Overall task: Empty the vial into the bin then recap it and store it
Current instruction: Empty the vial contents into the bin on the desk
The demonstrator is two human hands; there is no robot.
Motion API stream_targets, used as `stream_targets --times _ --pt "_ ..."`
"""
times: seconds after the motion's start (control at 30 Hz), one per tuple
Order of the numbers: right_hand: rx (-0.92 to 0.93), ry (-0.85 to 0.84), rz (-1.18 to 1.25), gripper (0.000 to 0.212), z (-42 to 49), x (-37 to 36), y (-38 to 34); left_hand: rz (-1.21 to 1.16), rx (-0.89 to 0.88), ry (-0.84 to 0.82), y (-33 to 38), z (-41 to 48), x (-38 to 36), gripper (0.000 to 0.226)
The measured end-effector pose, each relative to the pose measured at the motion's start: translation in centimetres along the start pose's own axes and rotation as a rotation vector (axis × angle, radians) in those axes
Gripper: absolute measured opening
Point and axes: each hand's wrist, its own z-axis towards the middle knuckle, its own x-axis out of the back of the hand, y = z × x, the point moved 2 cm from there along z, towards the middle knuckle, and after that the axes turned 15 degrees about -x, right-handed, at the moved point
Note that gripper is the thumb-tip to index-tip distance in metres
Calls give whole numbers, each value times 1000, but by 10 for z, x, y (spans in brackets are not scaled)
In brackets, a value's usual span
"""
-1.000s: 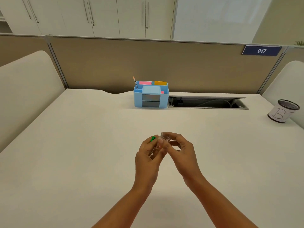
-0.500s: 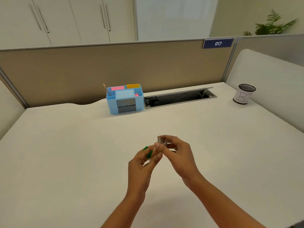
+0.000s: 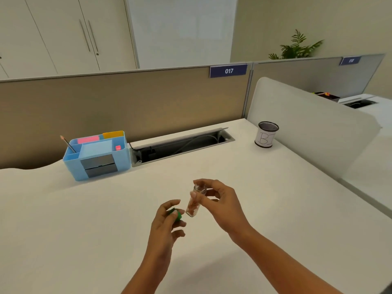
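Vial (image 3: 195, 200) uncapped, contents inside, held tilted above desk (image 3: 84, 219) by right hand (image 3: 222, 203), fingers pinching near neck. Left hand (image 3: 167, 223) fingers closed on green cap (image 3: 177, 215). Left: emptying, recapping, storing. Bin (image 3: 266, 134) far right near divider, well apart; blue organizer (image 3: 96, 154) far left; desk between bare.
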Motion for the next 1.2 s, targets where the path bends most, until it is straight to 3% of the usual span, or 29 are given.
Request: stream_targets --times 0.1,0.2,0.27,0.4,0.57,0.7,0.9,1.07,1.2 --pt "11 -7 -21 23 37 53 0 62 24 -53 -10 28 -60 34" --pt "-1 -13 -24 24 71 97 1 111 11 -142 -15 55 -112 13" --pt "-5 -19 -33 23 96 129 0 243 -36 -206 -17 76 -147 17" --pt "-3 -18 -29 23 146 184 -5 468 -123 -164 -23 126 -204 23" --pt "9 36 48 22 223 241 -4 169 166 33 -40 193 -269 41" --pt "20 138 54 24 277 267 1 -87 308 233 -55 237 -308 30" --pt "42 303 -14 25 339 301 4 -169 446 163 -73 294 -363 28" --pt "57 345 14 28 368 322 12 -161 437 129 -83 344 -395 45" --pt "79 313 -1 28 382 332 14 -95 385 140 -90 369 -412 35"
